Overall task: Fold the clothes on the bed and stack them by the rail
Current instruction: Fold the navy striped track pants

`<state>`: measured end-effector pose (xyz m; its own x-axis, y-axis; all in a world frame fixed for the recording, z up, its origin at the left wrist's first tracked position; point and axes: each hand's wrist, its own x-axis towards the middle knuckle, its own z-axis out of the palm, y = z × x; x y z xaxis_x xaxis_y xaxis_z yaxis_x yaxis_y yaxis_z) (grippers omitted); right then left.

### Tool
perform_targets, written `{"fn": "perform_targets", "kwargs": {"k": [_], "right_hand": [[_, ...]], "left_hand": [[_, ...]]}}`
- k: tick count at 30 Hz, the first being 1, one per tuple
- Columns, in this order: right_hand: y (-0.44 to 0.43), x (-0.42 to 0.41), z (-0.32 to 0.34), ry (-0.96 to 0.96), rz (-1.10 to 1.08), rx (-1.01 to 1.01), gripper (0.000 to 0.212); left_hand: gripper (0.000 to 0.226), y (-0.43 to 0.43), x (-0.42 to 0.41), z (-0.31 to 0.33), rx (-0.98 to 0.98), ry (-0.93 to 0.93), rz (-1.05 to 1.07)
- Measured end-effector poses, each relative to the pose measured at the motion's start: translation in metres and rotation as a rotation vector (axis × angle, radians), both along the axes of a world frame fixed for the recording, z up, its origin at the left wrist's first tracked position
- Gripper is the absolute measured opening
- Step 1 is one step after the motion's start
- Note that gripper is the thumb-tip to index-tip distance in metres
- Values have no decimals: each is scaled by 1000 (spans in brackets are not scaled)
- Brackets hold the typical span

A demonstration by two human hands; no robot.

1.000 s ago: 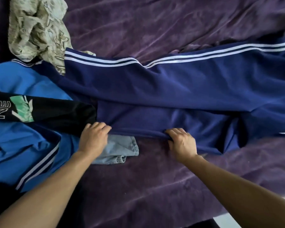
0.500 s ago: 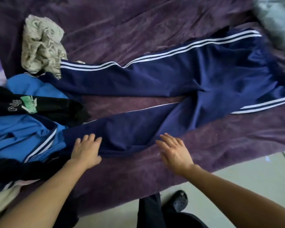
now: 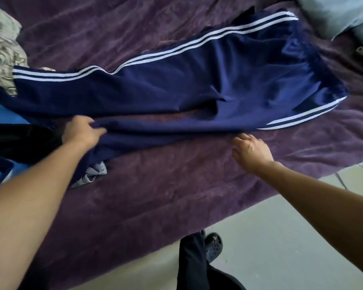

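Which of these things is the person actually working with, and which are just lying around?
In the job:
navy track trousers, gripped by the left hand
right hand, open beside them
blue garment
black garment
grey garment
beige patterned cloth

Just lying about:
purple bedspread
pale bundle, top right
dark shoe on the floor

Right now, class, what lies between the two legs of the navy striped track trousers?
In the head view, only a strip of purple plush bedspread shows between the legs of the navy striped track trousers.

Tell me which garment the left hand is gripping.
The navy track pants with white stripes; left hand pinches their near leg, not the black garment beside it.
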<state>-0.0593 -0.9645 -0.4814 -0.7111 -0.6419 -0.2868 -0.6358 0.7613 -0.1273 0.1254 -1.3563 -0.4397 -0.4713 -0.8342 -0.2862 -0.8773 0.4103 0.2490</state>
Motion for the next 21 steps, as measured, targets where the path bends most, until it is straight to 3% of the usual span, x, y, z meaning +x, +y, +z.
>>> {"fn": "perform_targets", "kwargs": {"k": [2,3,6,7,9,12,15,18,20,21], "right_hand": [[-15,-17,-5,12,12,17,28],[-20,-26,-7,10,6,45,30],[-32,-49,-13,25,-22,181,36],[-34,-54,-17,47,-16,224,37],[-39,-62,-25,109,1,281,37],[-37,-75,-34,213,-38,217,25],[-21,-93,-34,227,-84,130,14],[-7,-92,-20,141,-25,-14,10],[8,-78,-4,95,51,-89,15],[18,-71,2,56,74,-72,17]], "left_hand": [[34,-24,-13,2,-146,-2,164],[36,-23,-19,2,-262,-20,133],[22,16,-31,-13,-445,86,-367],[18,38,-33,-22,-419,109,-543],[34,78,-36,-45,-312,10,-783],[63,88,-40,-80,-245,-197,-773],[52,67,-46,-86,-197,-203,-676],[34,44,-55,-67,-25,-102,-554],[14,30,-57,-45,145,-209,-579],[17,26,-55,-34,262,-324,-622]]}}
